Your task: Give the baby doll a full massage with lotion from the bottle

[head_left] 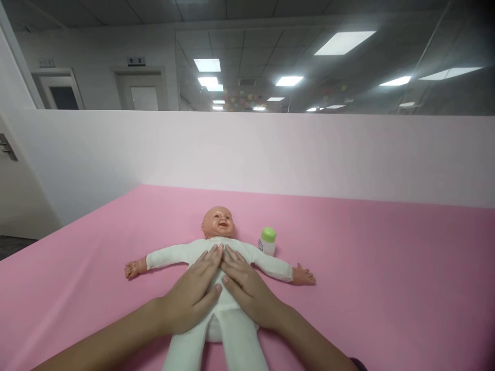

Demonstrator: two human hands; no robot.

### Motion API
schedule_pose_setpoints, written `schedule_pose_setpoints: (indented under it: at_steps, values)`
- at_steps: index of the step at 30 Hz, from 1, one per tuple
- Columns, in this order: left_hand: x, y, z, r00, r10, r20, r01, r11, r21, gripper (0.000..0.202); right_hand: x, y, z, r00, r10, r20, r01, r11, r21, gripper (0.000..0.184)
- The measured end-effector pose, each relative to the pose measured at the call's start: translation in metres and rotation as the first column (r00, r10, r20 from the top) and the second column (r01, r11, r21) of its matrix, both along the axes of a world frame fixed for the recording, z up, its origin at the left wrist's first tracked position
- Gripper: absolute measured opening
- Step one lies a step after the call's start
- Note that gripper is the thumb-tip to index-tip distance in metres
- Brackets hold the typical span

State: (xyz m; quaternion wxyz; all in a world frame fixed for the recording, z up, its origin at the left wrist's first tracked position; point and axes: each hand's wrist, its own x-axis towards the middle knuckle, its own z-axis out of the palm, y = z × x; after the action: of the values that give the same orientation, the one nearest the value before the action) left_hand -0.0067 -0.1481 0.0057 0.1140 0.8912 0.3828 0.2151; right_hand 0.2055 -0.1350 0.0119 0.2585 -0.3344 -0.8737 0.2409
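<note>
A baby doll (223, 304) with a white cloth body lies on its back, its arms spread wide and its head toward the far side. My left hand (195, 291) rests flat on the left of the doll's chest, fingers stretched toward its neck. On the right of the chest, my right hand (247, 288) lies the same way, with the fingertips of both hands close together. Neither hand grips anything. Beside the doll's arm on the right stands a small white jar with a green lid (267, 241). The lower ends of the doll's legs are out of view.
A pink sheet (367, 288) covers the surface under the doll. A low white wall (270, 152) with glass above it runs along the far edge. At the left is a door with a metal handle (7, 147).
</note>
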Motion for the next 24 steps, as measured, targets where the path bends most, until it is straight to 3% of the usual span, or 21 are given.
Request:
schedule_pose_setpoints:
  at_steps: [6,9,16,24]
  values:
    - [-0.010,0.006,0.013,0.966,-0.218,-0.141,0.221,0.975,0.002,0.073,0.011,0.000,0.000,0.997,0.069,0.047,-0.071,0.997,0.036,0.054]
    - [-0.012,0.010,0.016,0.952,-0.262,-0.157,0.263,0.965,-0.015,0.075,0.012,0.001,-0.002,0.997,0.061,0.035,-0.063,0.997,0.034,0.055]
    - [-0.006,0.007,0.011,0.991,-0.090,-0.101,0.085,0.995,-0.061,0.069,0.007,0.002,-0.006,0.999,-0.042,0.035,0.046,0.992,-0.120,0.055]
    - [-0.002,0.004,0.008,0.997,0.057,-0.057,-0.065,0.986,-0.154,0.073,0.001,0.005,-0.012,0.983,-0.177,0.043,0.182,0.957,-0.226,0.059]
